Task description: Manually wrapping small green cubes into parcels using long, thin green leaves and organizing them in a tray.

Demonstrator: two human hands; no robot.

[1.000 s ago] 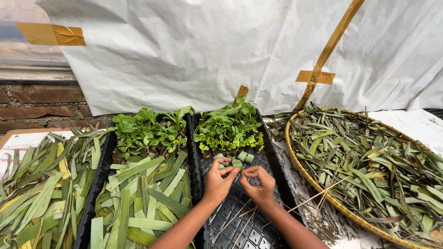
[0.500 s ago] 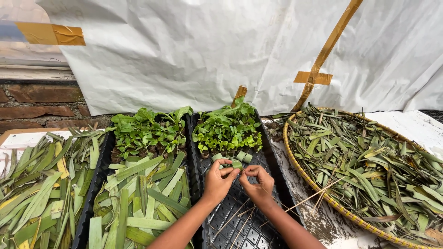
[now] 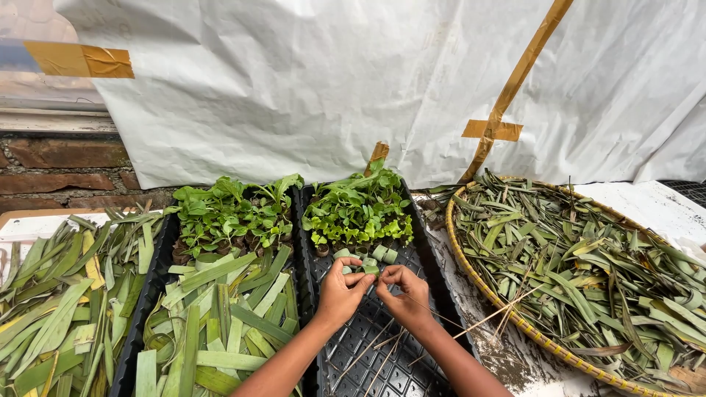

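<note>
Since the earlier frames almost nothing has shifted: your two hands stay together over the same spot of the black tray, with only small finger changes.

Nearest you, at 6 o'clock, your forearms come up from the bottom edge over the bare grid of that tray, where a few thin sticks lie loose. Your left hand and right hand meet fingertip to fingertip at the centre of the view. Both are closed in a pinch on a small rolled leaf cup held between them, thumbs and forefingers pressed around it; how tightly, you cannot tell.

Just beyond your fingertips, toward 12 o'clock, a few more rolled leaf cups sit in the tray, touching the front row of seedlings that fill its far end.

At 9 o'clock, a second black tray lies beside the first, its near part heaped with cut leaf strips and its far part full of leafy seedlings. Further out at 9 o'clock, more long leaves lie piled on a board.

At 3 o'clock, a round woven basket holds a heap of grey-green dried leaves.

Farthest, at 12 o'clock, a white sheet hangs, patched with brown tape.
</note>
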